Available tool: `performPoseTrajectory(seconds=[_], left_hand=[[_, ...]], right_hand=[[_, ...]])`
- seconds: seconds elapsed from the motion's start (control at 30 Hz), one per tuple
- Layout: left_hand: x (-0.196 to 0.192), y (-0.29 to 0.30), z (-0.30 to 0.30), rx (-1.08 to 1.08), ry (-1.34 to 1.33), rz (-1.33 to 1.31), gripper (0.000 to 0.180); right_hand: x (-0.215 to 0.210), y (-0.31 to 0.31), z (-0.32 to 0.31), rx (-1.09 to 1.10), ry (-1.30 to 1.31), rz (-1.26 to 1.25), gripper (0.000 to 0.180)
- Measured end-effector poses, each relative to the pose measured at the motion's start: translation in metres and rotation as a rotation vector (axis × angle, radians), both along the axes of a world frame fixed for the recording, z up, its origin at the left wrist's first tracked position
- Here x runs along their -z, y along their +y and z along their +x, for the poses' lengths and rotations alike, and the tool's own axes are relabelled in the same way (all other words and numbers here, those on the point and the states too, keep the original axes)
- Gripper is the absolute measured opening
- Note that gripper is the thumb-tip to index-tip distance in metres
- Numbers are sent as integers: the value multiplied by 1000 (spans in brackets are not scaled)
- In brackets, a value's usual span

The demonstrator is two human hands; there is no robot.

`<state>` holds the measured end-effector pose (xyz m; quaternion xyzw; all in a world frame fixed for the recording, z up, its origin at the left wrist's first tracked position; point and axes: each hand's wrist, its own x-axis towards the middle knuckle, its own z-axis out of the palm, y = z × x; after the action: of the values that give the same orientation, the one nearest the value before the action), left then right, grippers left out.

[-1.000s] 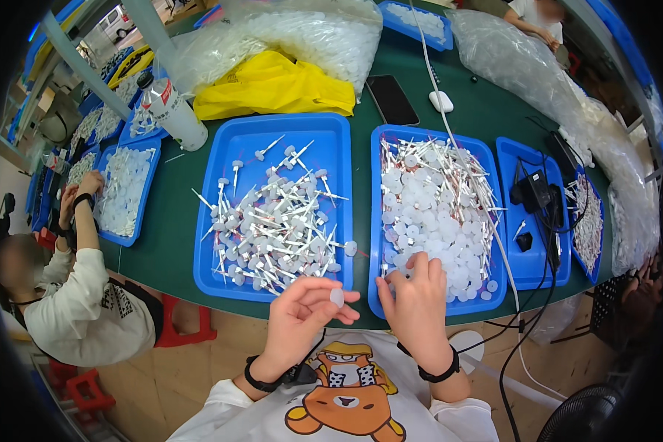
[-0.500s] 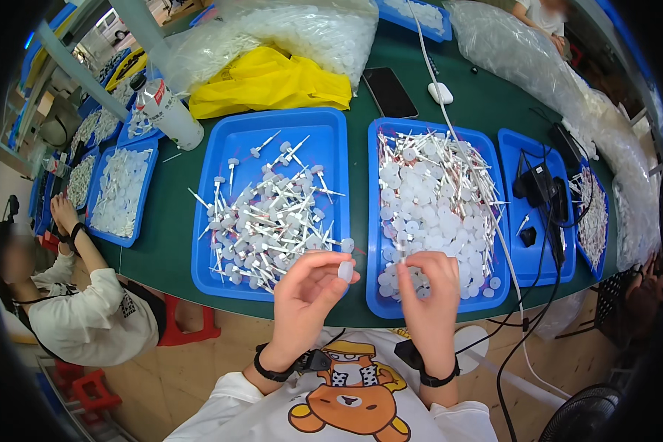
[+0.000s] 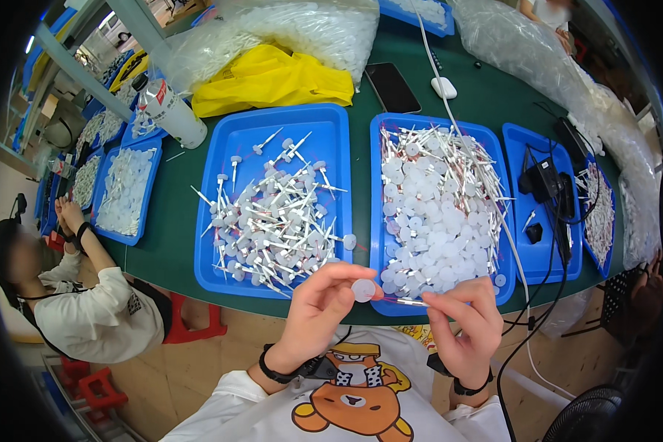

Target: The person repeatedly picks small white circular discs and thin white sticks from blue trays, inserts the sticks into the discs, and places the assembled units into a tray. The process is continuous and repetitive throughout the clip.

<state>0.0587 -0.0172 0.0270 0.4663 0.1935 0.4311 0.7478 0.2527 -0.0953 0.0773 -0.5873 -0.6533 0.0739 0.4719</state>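
My left hand (image 3: pixel 318 308) pinches a round translucent white disc (image 3: pixel 363 290) between thumb and fingers, just off the near edge of the table. Facing it, my right hand (image 3: pixel 470 324) grips the end of a thin white stick with a reddish strand (image 3: pixel 407 300), which points toward the disc. Whether stick and disc touch I cannot tell. Behind my left hand lies a blue tray (image 3: pixel 225 136) of sticks fitted with discs. A second blue tray (image 3: pixel 376 228), behind my right hand, holds loose discs and a heap of bare sticks.
A smaller blue tray (image 3: pixel 519 140) with black adapters and cables stands at right. A white cable (image 3: pixel 449 103) crosses the right tray. Behind are a yellow bag (image 3: pixel 272 85), a phone (image 3: pixel 393 87) and a bottle (image 3: pixel 173 114). Another person (image 3: pixel 96 309) sits at left.
My right hand has come away from the tray of discs toward me and to the right, and a stick now shows in its fingers. My left hand has shifted slightly right, turning the disc face-on.
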Motion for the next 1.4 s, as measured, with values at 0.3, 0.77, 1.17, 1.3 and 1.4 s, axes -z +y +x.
performPoseTrajectory(seconds=[0.3, 0.77, 1.17, 1.3, 1.4], left_hand=[[0, -2, 1, 61, -7, -25, 28], [1, -1, 15, 96, 79, 3, 32], [-7, 4, 3, -14, 321, 288, 37], [-13, 7, 3, -111, 410, 577, 35], [-15, 8, 0, -94, 414, 636, 34]], right_hand=[[-4, 1, 10, 53, -135, 5, 42], [12, 4, 17, -169, -297, 131, 40], [19, 8, 3, -152, -46, 54, 29], [20, 6, 0, -161, 88, -43, 23], [18, 4, 0, -197, 178, -133, 19]])
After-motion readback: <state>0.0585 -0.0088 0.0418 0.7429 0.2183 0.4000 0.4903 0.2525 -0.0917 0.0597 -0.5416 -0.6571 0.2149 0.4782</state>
